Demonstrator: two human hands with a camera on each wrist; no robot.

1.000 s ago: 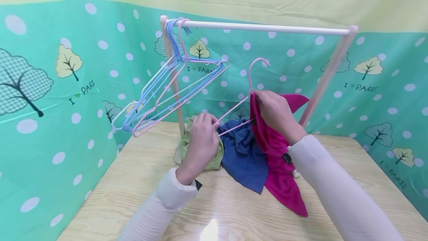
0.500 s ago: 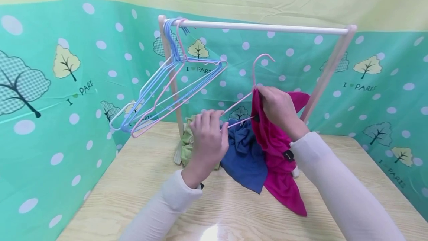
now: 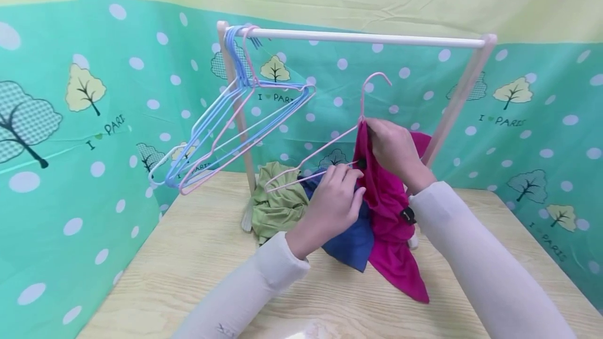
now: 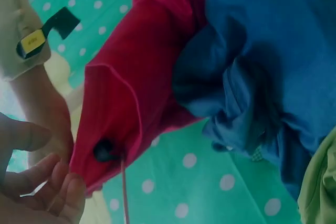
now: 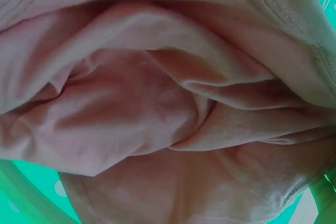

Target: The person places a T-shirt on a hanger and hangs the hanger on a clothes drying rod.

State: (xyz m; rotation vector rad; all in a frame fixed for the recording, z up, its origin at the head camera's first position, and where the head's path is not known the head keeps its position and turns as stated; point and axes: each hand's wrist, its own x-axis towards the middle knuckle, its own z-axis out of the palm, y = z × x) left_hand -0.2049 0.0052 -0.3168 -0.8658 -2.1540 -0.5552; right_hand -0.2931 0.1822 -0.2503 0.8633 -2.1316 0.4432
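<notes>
Currently | pink hanger: hook up, long axis sloping down leftward, bare end left | magenta garment: over its right part, nearer right hand, which pinches cloth below the hook | left hand: loosely spread by garment's opening, apparently gripping nothing

We wear long off-white sleeves, the left sleeve bearing small dark marks along the forearm and the right sleeve smooth. Soft, thick cuffs end just above our bare left hand and right hand. By the right cuff sits a small black device, its face yellow, with a black strap.
</notes>
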